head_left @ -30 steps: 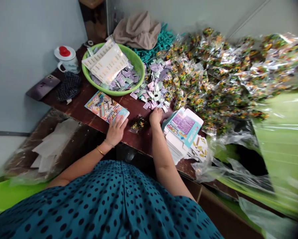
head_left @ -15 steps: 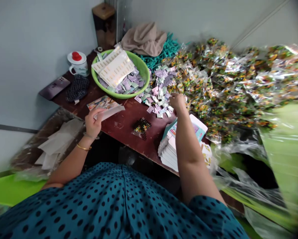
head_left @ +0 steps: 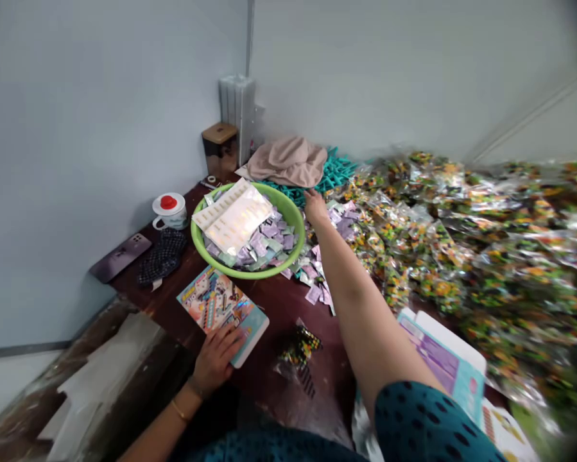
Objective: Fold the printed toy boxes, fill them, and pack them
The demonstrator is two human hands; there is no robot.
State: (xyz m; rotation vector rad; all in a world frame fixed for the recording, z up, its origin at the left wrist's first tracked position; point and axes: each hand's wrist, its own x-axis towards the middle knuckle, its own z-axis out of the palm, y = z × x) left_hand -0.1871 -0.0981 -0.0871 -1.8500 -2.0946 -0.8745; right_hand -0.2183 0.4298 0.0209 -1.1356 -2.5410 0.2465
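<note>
My left hand [head_left: 218,359] lies with its fingers spread on the lower edge of a flat printed box [head_left: 215,301], colourful with a teal end, on the dark red table. My right hand [head_left: 314,206] reaches to the back of the table, at the near edge of a heap of teal plastic pieces [head_left: 336,170]. Its fingertips are small and blurred there, so whether they grip a piece is not visible. Just left of that hand stands a green basin [head_left: 298,247] with small purple and green sachets [head_left: 269,234] and white label sheets [head_left: 240,221].
Many clear bags of coloured parts [head_left: 442,224] cover the right side. A small bag [head_left: 300,350] lies near the front edge; printed cartons [head_left: 466,366] are beside my right arm. A lidded mug [head_left: 170,210], a phone [head_left: 122,256] and a dark patterned cloth [head_left: 162,256] stand left.
My right hand has moved from the loose sachets back to the teal heap. My left hand has lowered the white-edged piece it held and now rests on the printed box. The view has tilted up.
</note>
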